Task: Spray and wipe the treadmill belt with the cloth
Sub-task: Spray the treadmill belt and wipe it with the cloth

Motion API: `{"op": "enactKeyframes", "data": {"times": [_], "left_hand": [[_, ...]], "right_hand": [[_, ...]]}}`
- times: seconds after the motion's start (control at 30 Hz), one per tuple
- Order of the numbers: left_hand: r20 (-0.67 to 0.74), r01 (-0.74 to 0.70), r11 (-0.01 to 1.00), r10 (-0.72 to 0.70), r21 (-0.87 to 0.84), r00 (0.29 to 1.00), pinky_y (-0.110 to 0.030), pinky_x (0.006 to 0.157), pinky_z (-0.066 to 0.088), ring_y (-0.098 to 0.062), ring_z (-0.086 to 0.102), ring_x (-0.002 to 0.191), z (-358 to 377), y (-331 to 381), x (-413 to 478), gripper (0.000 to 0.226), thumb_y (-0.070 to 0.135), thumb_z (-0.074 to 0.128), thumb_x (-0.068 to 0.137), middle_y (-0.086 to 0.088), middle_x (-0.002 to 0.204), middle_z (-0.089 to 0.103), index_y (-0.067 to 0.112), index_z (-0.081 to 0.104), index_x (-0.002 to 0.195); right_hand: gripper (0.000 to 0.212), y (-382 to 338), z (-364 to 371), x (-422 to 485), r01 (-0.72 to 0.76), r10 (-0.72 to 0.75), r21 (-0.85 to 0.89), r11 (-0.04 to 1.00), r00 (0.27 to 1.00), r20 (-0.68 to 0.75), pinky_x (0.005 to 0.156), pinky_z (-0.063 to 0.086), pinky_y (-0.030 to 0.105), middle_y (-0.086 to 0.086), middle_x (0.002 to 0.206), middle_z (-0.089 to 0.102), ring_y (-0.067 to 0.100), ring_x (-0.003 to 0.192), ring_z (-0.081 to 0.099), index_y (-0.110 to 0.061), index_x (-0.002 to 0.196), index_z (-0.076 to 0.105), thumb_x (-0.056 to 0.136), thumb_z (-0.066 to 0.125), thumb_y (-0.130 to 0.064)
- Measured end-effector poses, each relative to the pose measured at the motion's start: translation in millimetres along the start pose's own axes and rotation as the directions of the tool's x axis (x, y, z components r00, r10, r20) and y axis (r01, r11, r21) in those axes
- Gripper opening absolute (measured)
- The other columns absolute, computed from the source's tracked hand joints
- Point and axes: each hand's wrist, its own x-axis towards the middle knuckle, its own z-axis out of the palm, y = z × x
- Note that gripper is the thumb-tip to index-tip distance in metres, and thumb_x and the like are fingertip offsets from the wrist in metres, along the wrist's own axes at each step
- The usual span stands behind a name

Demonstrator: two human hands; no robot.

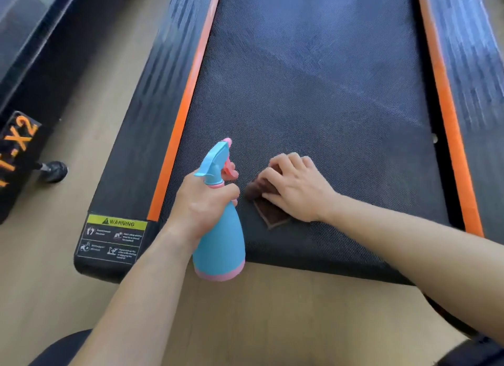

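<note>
Left hand (203, 202) first: wrapped tight round the neck of the blue-and-pink bottle (221, 240), thumb side toward us, bottle upright and held just above the near end of the belt (327, 79). Nozzle (227, 141) points away, up the belt. Pink trigger (229, 170) shows past the knuckles, but whether a finger is on it I can't tell, as the hand's own back hides that.

Right hand (294, 185) is just beside it, palm down, fingers bent over the brown cloth (272, 215) and pressing it flat on the belt. Only a corner and a folded edge of the cloth peek out toward the bottle and toward us; the rest is under the palm.

Key relation: both hands sit at the near end, left of centre, and the belt's long axis runs straight away from the person, so nearly all the surface left to cover lies ahead and to the right. The right hand has the cloth and is nearer the middle, so a push fwd looks like its job – the bottle is already aimed that way.

Pale streaks further up the belt could be wet spray or just glare; too faint to call. Orange strip (188, 92) edges the belt on the left, with a warning sticker (114, 237) at the near corner and pale floor (81, 106) beyond. The belt's far end is cut off at the top – the right rail partly too
</note>
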Motion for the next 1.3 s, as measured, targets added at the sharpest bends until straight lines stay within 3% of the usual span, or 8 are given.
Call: {"op": "enactKeyframes", "data": {"times": [0.13,0.27,0.4,0.53,0.63,0.8,1.07,1.3], "left_hand": [[-0.015,-0.025,0.999,0.025,0.024,1.0,-0.014,0.052,0.044,-0.003,0.055,0.052,-3,-8,2,0.03,-0.001,0.07,0.083,0.022,0.052,0.058,0.025,0.064,0.07],[-0.01,-0.034,0.999,0.034,0.011,0.999,-0.03,0.068,0.052,-0.01,0.06,0.062,-3,-2,2,0.027,0.012,0.072,0.069,0.016,0.069,0.067,0.026,0.075,0.092],[0.004,-0.02,1.0,0.02,0.007,1.0,-0.04,0.077,0.056,-0.019,0.065,0.068,3,4,4,0.037,0.021,0.066,0.059,0.01,0.074,0.07,0.028,0.076,0.094],[0.006,-0.04,0.997,0.04,0.068,0.999,-0.032,0.068,0.051,-0.017,0.061,0.066,8,8,5,0.013,0.012,0.074,0.072,0.011,0.062,0.066,0.024,0.072,0.076],[0.011,-0.029,0.993,0.028,0.113,1.0,-0.026,0.06,0.044,-0.01,0.056,0.055,10,6,8,0.037,0.002,0.072,0.079,0.015,0.052,0.058,0.028,0.061,0.055],[0.034,-0.058,0.989,0.054,0.136,0.998,-0.026,0.06,0.046,-0.006,0.058,0.049,12,8,6,0.031,0.002,0.071,0.081,0.012,0.056,0.062,0.024,0.058,0.064],[0.172,-0.146,0.98,0.122,0.134,0.978,-0.023,0.064,0.054,-0.014,0.066,0.063,36,37,-2,0.021,0.001,0.071,0.08,0.005,0.073,0.068,0.021,0.073,0.087],[0.39,-0.199,0.966,0.121,0.167,0.913,-0.025,0.067,0.053,-0.009,0.062,0.053,83,43,-22,0.026,0.004,0.069,0.08,0.008,0.068,0.066,0.018,0.074,0.101]], "right_hand": [[0.047,61,2,72,-0.334,0.334,-0.025,0.942,0.943,-0.009,0.094,0.041,0.051,0.01,0.131,0.046,0.037,0.115,0.045,-0.025,0.127,0.052,0.096,0.045,-0.059],[0.044,74,4,88,-0.505,0.504,-0.035,0.863,0.863,-0.017,0.095,0.036,0.051,0.013,0.131,0.044,0.037,0.118,0.042,-0.023,0.125,0.049,0.096,0.048,-0.057],[0.039,-5,3,8,-0.311,0.309,-0.009,0.95,0.946,-0.095,0.084,0.041,0.049,0.01,0.12,0.052,0.036,0.105,0.05,-0.023,0.114,0.058,0.091,0.051,-0.054],[0.039,-20,-6,-41,-0.005,0.005,0.044,0.999,1.0,-0.005,0.085,0.044,0.047,0.004,0.124,0.052,0.032,0.106,0.051,-0.028,0.118,0.056,0.094,0.047,-0.058],[0.046,10,-3,-6,-0.112,0.111,-0.032,0.993,0.994,-0.005,0.083,0.045,0.046,0.006,0.123,0.052,0.033,0.104,0.051,-0.027,0.117,0.056,0.092,0.04,-0.062],[0.042,33,0,46,-0.513,0.513,-0.028,0.858,0.858,0.019,0.093,0.037,0.05,0.009,0.129,0.045,0.036,0.115,0.044,-0.025,0.124,0.051,0.096,0.047,-0.057],[0.039,-29,-19,-105,-0.354,0.355,0.034,0.934,0.935,-0.014,0.084,0.043,0.046,0.001,0.119,0.053,0.03,0.104,0.05,-0.029,0.114,0.058,0.089,0.046,-0.057],[0.039,36,-32,-135,-0.745,0.748,-0.064,0.663,0.664,0.014,0.086,0.043,0.049,0.008,0.124,0.05,0.037,0.106,0.048,-0.026,0.12,0.058,0.091,0.058,-0.053]]}}
